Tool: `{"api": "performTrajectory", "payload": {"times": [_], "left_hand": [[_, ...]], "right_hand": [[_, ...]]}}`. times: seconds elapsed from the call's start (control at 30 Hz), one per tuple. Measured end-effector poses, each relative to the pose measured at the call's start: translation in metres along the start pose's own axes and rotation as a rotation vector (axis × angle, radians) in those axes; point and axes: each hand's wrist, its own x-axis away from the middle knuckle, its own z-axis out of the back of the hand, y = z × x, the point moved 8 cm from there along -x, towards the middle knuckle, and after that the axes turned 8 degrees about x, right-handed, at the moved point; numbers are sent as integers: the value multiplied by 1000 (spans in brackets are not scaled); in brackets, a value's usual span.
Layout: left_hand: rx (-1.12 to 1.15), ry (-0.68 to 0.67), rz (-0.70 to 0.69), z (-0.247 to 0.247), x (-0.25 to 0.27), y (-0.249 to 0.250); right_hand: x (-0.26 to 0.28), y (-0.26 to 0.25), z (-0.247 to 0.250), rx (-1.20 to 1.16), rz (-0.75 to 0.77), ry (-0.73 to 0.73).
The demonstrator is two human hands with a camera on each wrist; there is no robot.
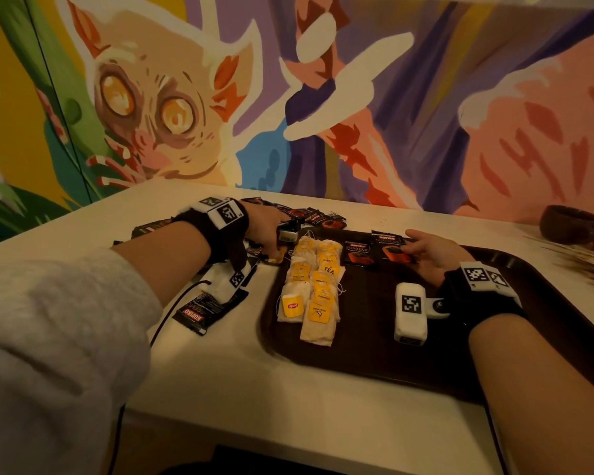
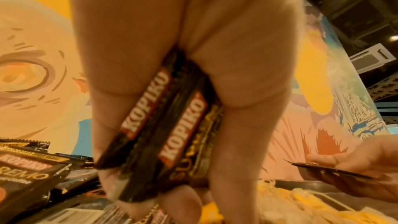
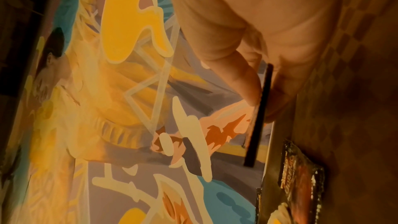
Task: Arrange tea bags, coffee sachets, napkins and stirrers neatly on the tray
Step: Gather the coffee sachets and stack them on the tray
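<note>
A dark brown tray [image 1: 426,358] lies on the pale table. Yellow-tagged tea bags [image 1: 314,289] lie in two rows on its left part. One black Kopiko sachet [image 1: 357,254] lies flat at the tray's far edge. My right hand [image 1: 417,250] pinches a second sachet [image 1: 390,250] just right of it, seen edge-on as the sachet [image 3: 259,113] in the right wrist view. My left hand [image 1: 270,240] hovers off the tray's left far corner, gripping a small stack of Kopiko sachets [image 2: 163,125]. Loose sachets [image 1: 311,214] lie behind it.
Another sachet [image 1: 208,310] lies on the table near my left forearm, beside a thin cable. Wooden stirrers [image 1: 583,260] and a dark bowl [image 1: 570,224] sit at the far right. A painted wall rises right behind the table. The tray's right half is bare.
</note>
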Motion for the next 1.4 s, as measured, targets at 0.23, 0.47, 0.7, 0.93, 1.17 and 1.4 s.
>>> {"api": "performTrajectory", "payload": {"times": [0.23, 0.47, 0.7, 0.93, 1.17, 1.4], "left_hand": [[-91, 62, 33, 8, 0, -4], [344, -20, -16, 27, 10, 2], [523, -78, -81, 20, 16, 29], [372, -42, -30, 7, 9, 37], [244, 73, -12, 9, 3, 35], [109, -137, -56, -10, 10, 40]], "right_hand": [[-1, 2, 6, 16, -75, 22], [6, -2, 0, -33, -45, 11], [14, -4, -5, -80, -14, -4], [19, -7, -10, -55, -63, -102], [21, -8, -10, -77, -71, -102], [16, -5, -6, -88, -67, -53]]}}
